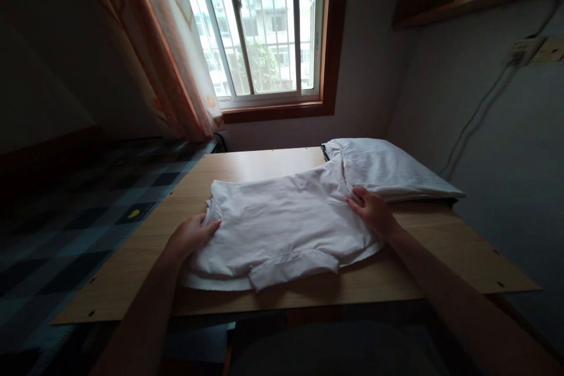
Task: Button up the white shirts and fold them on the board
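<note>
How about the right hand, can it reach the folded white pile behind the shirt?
Probably yes. The right hand rests on the white shirt, right beside the folded pile, and nothing lies between them on the wooden board.

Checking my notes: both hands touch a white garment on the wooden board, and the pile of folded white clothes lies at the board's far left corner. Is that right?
Not quite: the head view shows the pile of folded white clothes at the far right corner of the wooden board. The left hand and right hand do touch the white garment.
</note>
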{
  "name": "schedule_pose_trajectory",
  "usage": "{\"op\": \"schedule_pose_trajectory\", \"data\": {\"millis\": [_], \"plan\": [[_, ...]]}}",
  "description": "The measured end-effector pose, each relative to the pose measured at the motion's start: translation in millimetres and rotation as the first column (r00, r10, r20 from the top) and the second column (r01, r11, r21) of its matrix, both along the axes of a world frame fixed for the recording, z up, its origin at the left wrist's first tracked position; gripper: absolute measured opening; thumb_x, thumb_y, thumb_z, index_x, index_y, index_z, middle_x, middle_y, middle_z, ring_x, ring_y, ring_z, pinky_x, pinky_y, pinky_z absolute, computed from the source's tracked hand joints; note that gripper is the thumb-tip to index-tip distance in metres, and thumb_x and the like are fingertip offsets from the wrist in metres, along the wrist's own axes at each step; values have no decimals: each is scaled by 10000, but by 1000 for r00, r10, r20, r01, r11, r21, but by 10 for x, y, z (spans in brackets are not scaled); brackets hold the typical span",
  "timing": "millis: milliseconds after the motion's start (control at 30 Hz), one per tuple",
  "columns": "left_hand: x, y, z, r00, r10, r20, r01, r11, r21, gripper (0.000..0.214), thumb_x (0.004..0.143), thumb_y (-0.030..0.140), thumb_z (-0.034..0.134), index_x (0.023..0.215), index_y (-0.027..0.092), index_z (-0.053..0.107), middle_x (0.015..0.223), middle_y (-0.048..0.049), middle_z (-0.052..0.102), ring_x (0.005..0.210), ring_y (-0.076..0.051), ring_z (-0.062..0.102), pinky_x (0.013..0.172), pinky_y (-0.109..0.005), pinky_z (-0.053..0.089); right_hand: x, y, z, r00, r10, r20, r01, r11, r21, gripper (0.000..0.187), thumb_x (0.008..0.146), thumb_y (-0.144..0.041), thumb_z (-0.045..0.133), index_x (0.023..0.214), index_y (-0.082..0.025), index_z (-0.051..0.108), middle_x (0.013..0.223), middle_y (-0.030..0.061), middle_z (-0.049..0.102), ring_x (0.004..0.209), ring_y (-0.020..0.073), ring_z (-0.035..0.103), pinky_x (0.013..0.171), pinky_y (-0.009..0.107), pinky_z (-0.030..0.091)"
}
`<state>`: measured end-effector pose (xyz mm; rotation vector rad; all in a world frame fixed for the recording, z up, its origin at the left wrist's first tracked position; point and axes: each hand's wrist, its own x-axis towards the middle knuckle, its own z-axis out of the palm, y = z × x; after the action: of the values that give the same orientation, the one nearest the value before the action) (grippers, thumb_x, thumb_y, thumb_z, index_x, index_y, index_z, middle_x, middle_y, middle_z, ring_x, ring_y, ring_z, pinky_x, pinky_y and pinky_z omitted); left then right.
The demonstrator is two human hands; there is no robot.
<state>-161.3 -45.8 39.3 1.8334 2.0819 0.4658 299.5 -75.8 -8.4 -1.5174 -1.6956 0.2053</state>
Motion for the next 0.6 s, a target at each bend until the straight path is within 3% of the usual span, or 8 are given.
{"op": "schedule_pose_trajectory", "data": {"millis": [100,233,367,467,600], "plan": [[33,-109,52,993,-10,116,2,998,68,483,682,589,546,886,176,689,856,-103,745,884,-348,686,649,-324,500,-49,-22,28,978,93,-186,-81,994,72,248,838,-430,590,769,-227,466,637,-48,447,590,132,436,608,257,357],[93,-254,106,976,2,217,-43,982,182,538,660,639,581,910,174,688,836,-67,731,844,-321,677,636,-300,490,-92,-78,133,875,274,-400,-231,961,152,311,843,-450,620,735,-225,435,663,-54,398,626,122,392,614,251,373],[206,-366,168,925,17,380,-124,958,257,567,663,626,632,1015,186,682,835,-37,719,872,-293,661,636,-274,484,-52,-190,351,821,297,-488,-232,954,191,300,821,-455,657,756,-220,483,667,-53,425,630,118,395,580,244,362],[375,-437,260,816,-28,578,-125,967,223,600,644,609,700,1058,177,663,848,-36,707,828,-258,653,611,-256,486,123,-313,558,818,216,-534,-135,973,187,301,797,-442,681,744,-219,486,657,-54,435,603,109,388,534,238,339],[727,-529,377,562,-73,824,-14,995,97,654,610,544,807,1112,168,624,885,-39,707,734,-202,648,587,-244,502,594,-550,795,835,24,-549,103,975,198,288,768,-416,707,737,-219,498,647,-44,456,567,103,412,492,242,324]]}}
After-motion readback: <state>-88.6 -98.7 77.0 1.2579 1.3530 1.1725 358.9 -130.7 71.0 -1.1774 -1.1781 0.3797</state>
